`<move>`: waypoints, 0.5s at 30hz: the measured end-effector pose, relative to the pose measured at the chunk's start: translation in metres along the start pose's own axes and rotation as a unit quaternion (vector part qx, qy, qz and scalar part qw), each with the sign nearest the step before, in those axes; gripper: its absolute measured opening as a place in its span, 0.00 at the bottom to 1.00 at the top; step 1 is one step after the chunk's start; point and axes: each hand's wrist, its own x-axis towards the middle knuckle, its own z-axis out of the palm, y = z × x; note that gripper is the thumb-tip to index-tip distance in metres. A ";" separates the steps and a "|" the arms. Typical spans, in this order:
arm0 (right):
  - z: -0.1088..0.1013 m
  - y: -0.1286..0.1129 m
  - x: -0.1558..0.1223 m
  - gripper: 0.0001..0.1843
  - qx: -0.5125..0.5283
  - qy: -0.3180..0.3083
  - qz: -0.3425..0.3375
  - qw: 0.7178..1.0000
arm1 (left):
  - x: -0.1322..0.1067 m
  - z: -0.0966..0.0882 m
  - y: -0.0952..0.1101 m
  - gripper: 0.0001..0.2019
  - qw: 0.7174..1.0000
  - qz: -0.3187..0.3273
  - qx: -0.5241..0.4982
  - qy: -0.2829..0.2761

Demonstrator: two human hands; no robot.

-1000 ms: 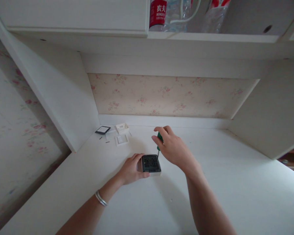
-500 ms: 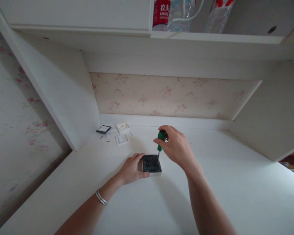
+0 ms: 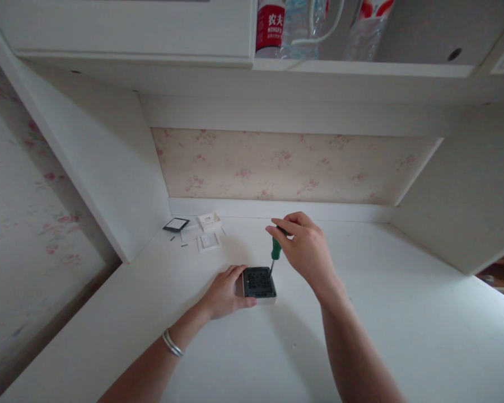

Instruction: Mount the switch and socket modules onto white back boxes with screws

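A small square dark module (image 3: 259, 281) lies on the white desk (image 3: 403, 336), its open back with small parts facing up. My left hand (image 3: 225, 292) grips its left side, thumb along the near edge, a silver bracelet on the wrist. My right hand (image 3: 306, 246) is closed round a green-handled screwdriver (image 3: 276, 250). The screwdriver stands nearly upright with its tip at the module's far right corner.
At the back left of the desk lie a dark square frame (image 3: 176, 224), a white box part (image 3: 209, 220), a white plate (image 3: 209, 241) and a few small screws. Water bottles (image 3: 270, 27) stand on the shelf overhead. White side panels close in left and right.
My right hand has shifted its fingers round the screwdriver handle, which stays on the same corner. The left hand and the module have not moved.
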 end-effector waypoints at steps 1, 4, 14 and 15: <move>-0.001 0.000 0.000 0.13 0.003 0.003 0.005 1.000 | 0.000 0.000 0.000 0.40 1.000 0.001 0.000 -0.001; -0.005 -0.001 0.000 0.13 0.023 0.004 0.022 0.999 | 0.000 0.000 0.000 0.40 1.000 0.004 0.001 -0.003; -0.009 -0.001 -0.001 0.16 0.084 -0.042 0.007 0.996 | 0.000 0.000 0.000 0.39 1.000 0.013 0.005 -0.003; -0.008 -0.002 -0.001 0.16 0.074 -0.041 0.010 0.996 | 0.000 0.000 0.000 0.39 1.000 0.014 0.007 -0.003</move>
